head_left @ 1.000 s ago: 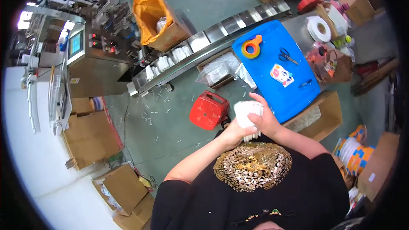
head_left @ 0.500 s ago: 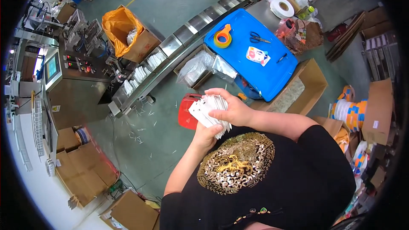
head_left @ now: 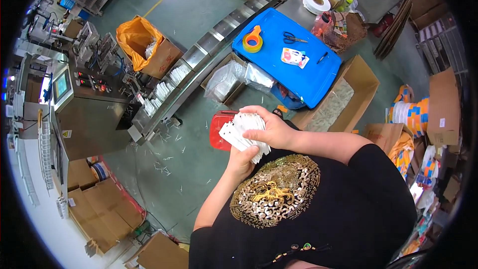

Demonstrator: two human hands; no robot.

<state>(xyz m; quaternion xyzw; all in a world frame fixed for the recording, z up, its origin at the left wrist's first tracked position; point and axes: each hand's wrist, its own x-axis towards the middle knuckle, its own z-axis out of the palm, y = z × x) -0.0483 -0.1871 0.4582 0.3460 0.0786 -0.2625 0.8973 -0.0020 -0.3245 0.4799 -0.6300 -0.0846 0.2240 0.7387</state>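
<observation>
A thick stack of flat white packets [head_left: 246,130] is gripped between my two hands in front of my chest, its edges fanned out. My left hand [head_left: 242,161] holds the stack from below, with the thumb along its lower edge. My right hand [head_left: 273,128] wraps over the far and right side, its thumb pressed on the face of the stack. The fingers behind the packets are partly hidden. Just beyond the stack, partly covered by it, is a red stool [head_left: 217,134].
A metal conveyor [head_left: 211,40] carries similar white packets [head_left: 162,92] in its compartments, beside a machine [head_left: 92,117]. A blue lid-like surface [head_left: 298,82] holds tape [head_left: 252,43], scissors [head_left: 294,38] and a printed packet [head_left: 295,58]. An open carton [head_left: 366,87] stands at right; scraps litter the floor [head_left: 184,184].
The view has shifted slightly, so the conveyor and blue surface appear a little farther left and up. Both hands keep their hold on the stack, with its fanned edges slightly rearranged.
</observation>
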